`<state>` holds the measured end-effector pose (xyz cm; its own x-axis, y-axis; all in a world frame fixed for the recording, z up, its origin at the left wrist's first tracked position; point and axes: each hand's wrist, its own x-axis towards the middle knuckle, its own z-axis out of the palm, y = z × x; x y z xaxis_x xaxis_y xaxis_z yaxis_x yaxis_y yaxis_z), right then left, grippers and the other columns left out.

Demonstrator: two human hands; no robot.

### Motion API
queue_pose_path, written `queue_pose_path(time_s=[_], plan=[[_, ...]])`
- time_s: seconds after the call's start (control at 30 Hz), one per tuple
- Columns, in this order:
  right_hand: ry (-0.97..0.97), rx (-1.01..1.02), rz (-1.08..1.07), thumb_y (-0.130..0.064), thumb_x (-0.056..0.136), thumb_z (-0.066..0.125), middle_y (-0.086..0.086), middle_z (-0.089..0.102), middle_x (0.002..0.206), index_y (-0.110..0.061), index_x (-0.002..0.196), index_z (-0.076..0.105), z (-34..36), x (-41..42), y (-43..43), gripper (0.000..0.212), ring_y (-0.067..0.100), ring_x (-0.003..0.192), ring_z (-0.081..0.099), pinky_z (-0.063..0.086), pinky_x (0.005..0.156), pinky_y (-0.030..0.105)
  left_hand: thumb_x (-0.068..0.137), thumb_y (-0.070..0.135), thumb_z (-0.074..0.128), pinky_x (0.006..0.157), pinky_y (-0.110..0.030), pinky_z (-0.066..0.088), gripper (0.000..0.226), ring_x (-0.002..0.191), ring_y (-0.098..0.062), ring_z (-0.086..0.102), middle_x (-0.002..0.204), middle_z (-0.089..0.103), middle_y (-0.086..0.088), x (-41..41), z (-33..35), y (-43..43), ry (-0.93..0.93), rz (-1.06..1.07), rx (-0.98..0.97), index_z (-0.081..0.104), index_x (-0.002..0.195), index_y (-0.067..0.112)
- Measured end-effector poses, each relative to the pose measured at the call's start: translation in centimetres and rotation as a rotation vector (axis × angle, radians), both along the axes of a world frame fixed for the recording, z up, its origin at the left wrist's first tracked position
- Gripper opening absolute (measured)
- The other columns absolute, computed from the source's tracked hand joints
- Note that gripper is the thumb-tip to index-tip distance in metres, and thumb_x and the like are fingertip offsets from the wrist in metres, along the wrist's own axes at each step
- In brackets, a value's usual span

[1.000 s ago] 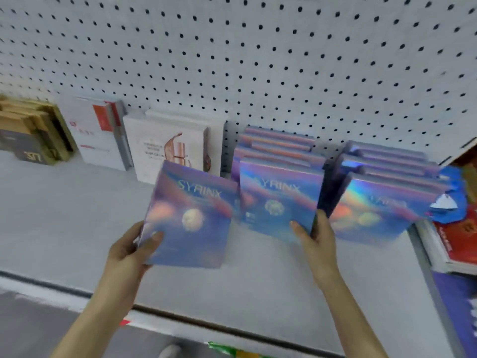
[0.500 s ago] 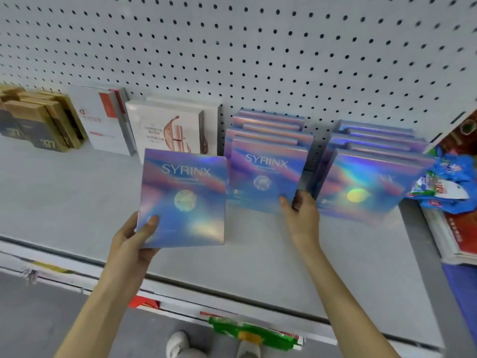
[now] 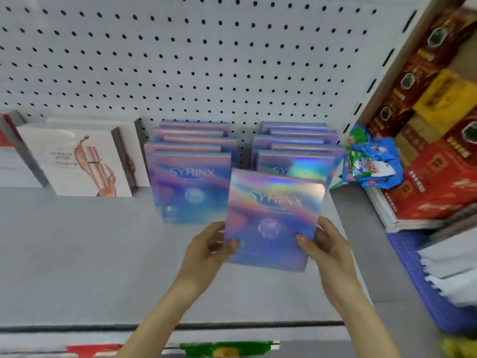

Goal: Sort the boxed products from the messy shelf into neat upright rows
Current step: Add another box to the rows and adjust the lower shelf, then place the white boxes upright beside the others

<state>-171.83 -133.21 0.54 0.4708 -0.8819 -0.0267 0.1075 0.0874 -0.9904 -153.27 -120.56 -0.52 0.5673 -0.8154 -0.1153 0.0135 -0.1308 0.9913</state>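
Note:
A holographic SYRINX box (image 3: 273, 218) is held upright in front of the right row of SYRINX boxes (image 3: 296, 146). My left hand (image 3: 209, 249) grips its lower left edge, thumb on the front. My right hand (image 3: 325, 249) grips its lower right edge the same way. A second row of SYRINX boxes (image 3: 191, 182) stands upright to the left, against the pegboard. The held box hides most of the front box of the right row.
White boxes with a pink figure (image 3: 77, 161) stand left of the SYRINX rows on the grey shelf (image 3: 77, 254). Blue snack packets (image 3: 371, 161) and red boxes (image 3: 438, 161) crowd the right side. A blue basket (image 3: 418, 275) sits at the lower right.
The held box has moved from the left of the rows to the front of the right row. My right hand left the middle row and now grips the box too.

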Motion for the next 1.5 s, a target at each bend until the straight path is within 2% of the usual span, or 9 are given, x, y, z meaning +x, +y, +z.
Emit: queue_pose_path(time_s=[0.17,0.33,0.5,0.63,0.8,0.93,1.13,1.27,1.5], plan=[[-0.013,-0.116,-0.134,-0.007,0.08,0.064,-0.004,0.074,0.106,-0.019,0.11,0.065,-1.0,-2.6,-4.8,0.032,0.008,0.097,0.068,0.054,0.078,0.019,0.087,0.012,0.068,0.078,-0.008,0.047,0.04,0.088,0.007,0.064,0.099,0.065,0.028,-2.2,0.5,-4.1,-0.287,-0.085,0.013,0.055,0.111,0.041],[0.166,-0.257,-0.186,0.008,0.088,0.06,-0.013,0.071,0.102,-0.022,0.108,0.064,-2.3,-1.0,-8.4,0.037,-0.003,0.09,0.063,0.05,0.076,0.016,0.091,0.021,0.064,0.1,-0.016,0.04,0.061,0.125,-0.004,0.043,0.142,0.034,0.007,-2.7,-0.1,-6.9,-0.618,-0.138,0.045,0.035,0.143,0.034],[0.306,-0.316,-0.366,0.003,0.084,0.069,0.008,0.063,0.102,-0.014,0.106,0.06,-3.5,0.5,-10.3,0.029,-0.012,0.076,0.059,0.046,0.063,0.006,0.09,0.026,0.064,0.098,-0.004,0.025,0.075,0.131,0.0,0.033,0.154,0.019,0.005,-2.9,-1.3,-8.0,-0.82,-0.202,0.063,0.015,0.14,0.051],[0.349,-0.241,-0.44,-0.007,0.085,0.07,-0.001,0.057,0.11,-0.019,0.115,0.054,-3.5,0.9,-9.5,0.036,-0.004,0.085,0.058,0.043,0.064,0.003,0.093,0.032,0.06,0.101,-0.025,0.042,0.074,0.135,-0.012,0.035,0.155,0.016,0.0,-3.0,-1.5,-8.1,-0.845,-0.241,0.116,0.01,0.147,0.045],[0.346,-0.15,-0.625,-0.02,0.089,0.069,-0.005,0.048,0.119,-0.017,0.128,0.051,-3.4,1.8,-3.1,0.044,0.012,0.103,0.05,0.049,0.087,0.03,0.089,0.054,0.049,0.098,-0.013,0.028,0.069,0.132,-0.003,0.033,0.147,0.029,0.008,-2.5,-0.1,-5.4,-0.606,-0.251,0.046,0.008,0.145,0.05],[0.388,-0.213,-0.497,-0.019,0.09,0.066,-0.007,0.047,0.124,-0.02,0.133,0.048,-2.9,4.1,4.0,0.047,0.012,0.109,0.05,0.045,0.092,0.028,0.083,0.065,0.045,0.1,-0.016,0.036,0.064,0.126,0.002,0.041,0.141,0.037,0.015,-0.7,0.7,1.5,-0.473,-0.182,0.024,0.018,0.14,0.058],[0.277,-0.165,-0.12,-0.011,0.086,0.07,-0.013,0.052,0.127,-0.034,0.131,0.045,-2.0,9.3,17.8,0.056,0.004,0.1,0.062,0.046,0.081,0.01,0.085,0.044,0.061,0.083,-0.012,0.049,0.05,0.105,-0.006,0.063,0.118,0.061,0.021,3.8,-1.6,21.3,-0.293,0.229,-0.007,0.045,0.131,0.05],[0.277,-0.1,0.276,-0.008,0.086,0.069,-0.012,0.053,0.129,-0.035,0.136,0.043,-3.7,13.3,29.6,0.062,0.006,0.102,0.063,0.05,0.086,0.02,0.086,0.035,0.067,0.085,-0.016,0.049,0.048,0.102,-0.008,0.065,0.114,0.065,0.016,6.4,-4.0,36.7,-0.189,0.428,0.108,0.05,0.129,0.047],[0.341,-0.144,0.776,-0.034,0.08,0.072,-0.029,0.052,0.126,-0.05,0.118,0.051,-6.0,21.3,46.5,0.046,-0.004,0.118,0.051,0.039,0.101,0.018,0.084,0.032,0.06,0.086,-0.012,0.047,0.041,0.1,0.001,0.063,0.112,0.066,0.014,8.9,-5.5,55.4,-0.135,0.606,0.226,0.052,0.122,0.045]])
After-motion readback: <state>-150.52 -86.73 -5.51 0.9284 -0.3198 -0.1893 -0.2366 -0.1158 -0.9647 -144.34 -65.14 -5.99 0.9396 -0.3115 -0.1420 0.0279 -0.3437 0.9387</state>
